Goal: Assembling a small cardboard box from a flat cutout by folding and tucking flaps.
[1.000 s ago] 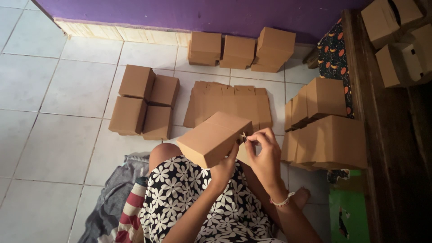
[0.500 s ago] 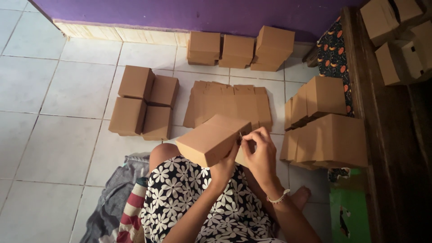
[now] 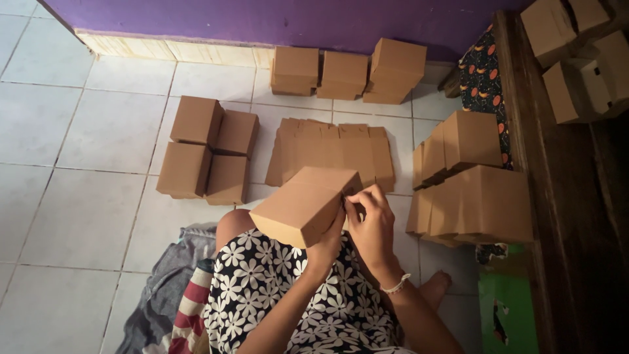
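Observation:
I hold a brown cardboard box (image 3: 301, 203) above my lap. My left hand (image 3: 327, 246) grips it from below at its near right corner. My right hand (image 3: 372, 226) is at the box's right end, fingers curled on the end flap. A white bracelet sits on my right wrist. My lap is covered by a black dress with white flowers (image 3: 295, 301).
A stack of flat box blanks (image 3: 331, 151) lies on the tiled floor ahead. Folded boxes sit at left (image 3: 206, 157), along the purple wall (image 3: 347, 72) and stacked at right (image 3: 472, 183). A dark wooden bench (image 3: 557, 196) with more boxes stands at the far right. Striped and grey cloth (image 3: 177, 295) lies under me.
My right hand has shifted slightly on the box's end flap; the box stays in about the same place.

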